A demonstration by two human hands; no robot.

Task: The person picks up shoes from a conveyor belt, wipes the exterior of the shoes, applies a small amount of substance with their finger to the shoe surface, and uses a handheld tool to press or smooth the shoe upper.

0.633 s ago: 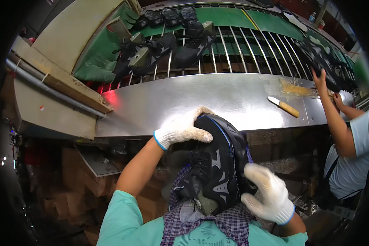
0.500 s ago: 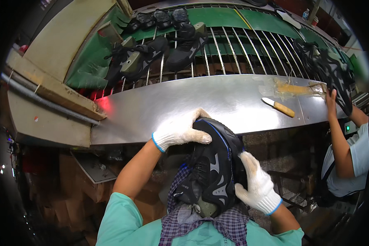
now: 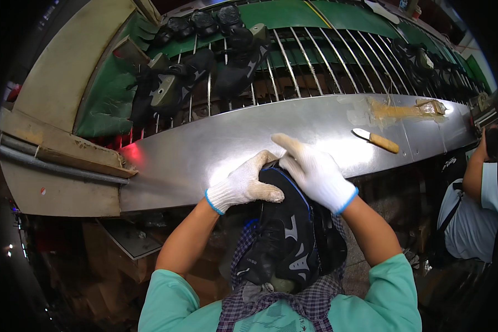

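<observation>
A black sports shoe [image 3: 276, 227] with grey trim and a thin blue line along its edge is held upright against my checked apron, a grey-green last showing at its lower end. My left hand [image 3: 249, 182], in a white knit glove, wraps round the shoe's upper end, with the thumb lying across the upper. Also gloved, my right hand [image 3: 316, 171] lies over the right side of that same end, its fingers stretched out past the edge. What its thumb touches is hidden.
Ahead is a metal table edge [image 3: 177, 160] with a wooden-handled knife [image 3: 383, 143] and a yellowed taped patch [image 3: 395, 112]. Behind it runs a bar rack [image 3: 293, 66] carrying several black shoes [image 3: 240, 66]. A co-worker [image 3: 470, 221] sits at the right.
My right hand has risen from the shoe's lower right side to its upper end. My left hand keeps its hold. The co-worker's hands and shoe have moved away from the table edge.
</observation>
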